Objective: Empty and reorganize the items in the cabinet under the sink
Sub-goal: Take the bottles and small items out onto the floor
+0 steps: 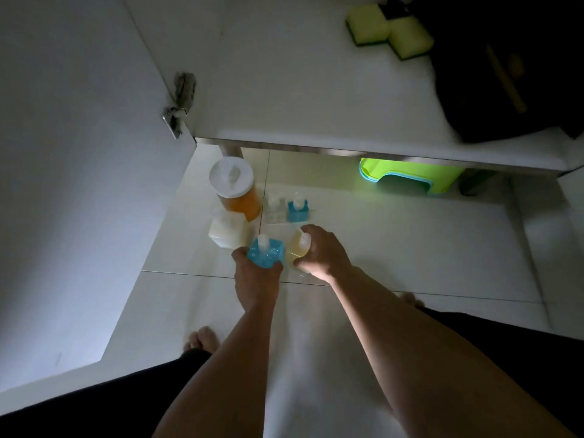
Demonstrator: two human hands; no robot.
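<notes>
The blue bottle point(264, 255) sits low over the floor point(395, 241) in the left hand point(256, 281), whose grip wraps its base. Just beside it, the right hand point(319, 252) grips a yellow bottle point(297, 245). Just beyond both grips stand a cream bottle point(228, 232), an orange tub point(235, 188), a clear bottle point(275, 207) and a second blue one point(297, 207). The cluster is tight: a careless set-down could knock a neighbour over, and dim light makes gaps hard to judge.

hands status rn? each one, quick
Left hand: closed on the blue pump bottle.
Right hand: closed on the pale yellow pump bottle.
</notes>
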